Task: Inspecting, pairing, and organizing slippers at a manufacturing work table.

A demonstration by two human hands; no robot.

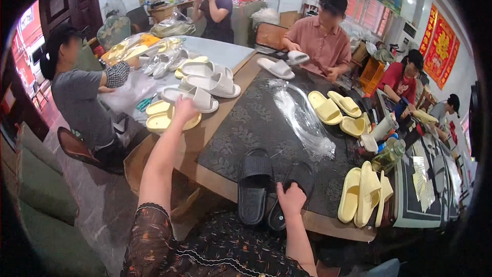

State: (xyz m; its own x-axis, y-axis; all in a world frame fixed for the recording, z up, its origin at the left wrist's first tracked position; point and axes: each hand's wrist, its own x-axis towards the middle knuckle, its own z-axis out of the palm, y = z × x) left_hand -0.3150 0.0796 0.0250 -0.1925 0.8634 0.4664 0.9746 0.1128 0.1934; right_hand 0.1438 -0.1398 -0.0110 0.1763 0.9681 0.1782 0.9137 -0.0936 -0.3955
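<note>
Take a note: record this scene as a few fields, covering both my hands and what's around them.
Left hand: at a grey slipper; grip unclear
Right hand: holds a black slipper
Beside right hand: another black slipper
Below left hand: yellow slippers
On dark mat: clear plastic
Table's right corner: more yellow slippers
Across table: person holding a pale slipper
</note>
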